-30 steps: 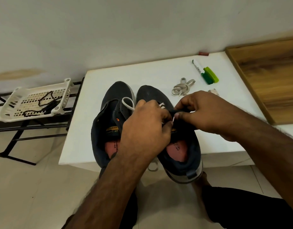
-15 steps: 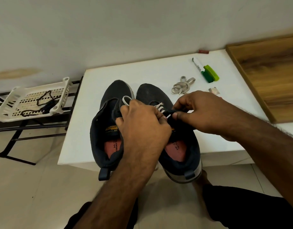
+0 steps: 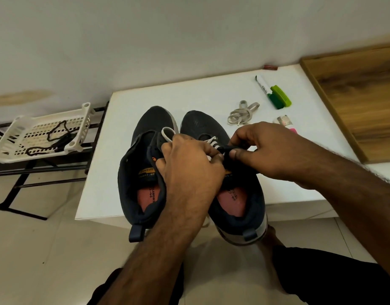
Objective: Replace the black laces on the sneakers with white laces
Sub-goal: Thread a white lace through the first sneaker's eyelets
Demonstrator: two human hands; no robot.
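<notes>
Head view showed little change: left hand (image 3: 190,166) still pinched the white flat lace (image 3: 211,143), right hand (image 3: 262,148) gripped the eyelet flap of the right dark-navy mesh sneaker (image 3: 238,188) on the white table (image 3: 202,95); threading continued, unfinished.

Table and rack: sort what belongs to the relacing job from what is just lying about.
Job: two sneakers, white lace being threaded, spare white lace, black laces in the basket.
Lying about: markers, wooden board.

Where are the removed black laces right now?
In the head view, the black laces lie in the white plastic basket on the black metal rack, at the far left, off the white table that holds the sneakers.
</notes>
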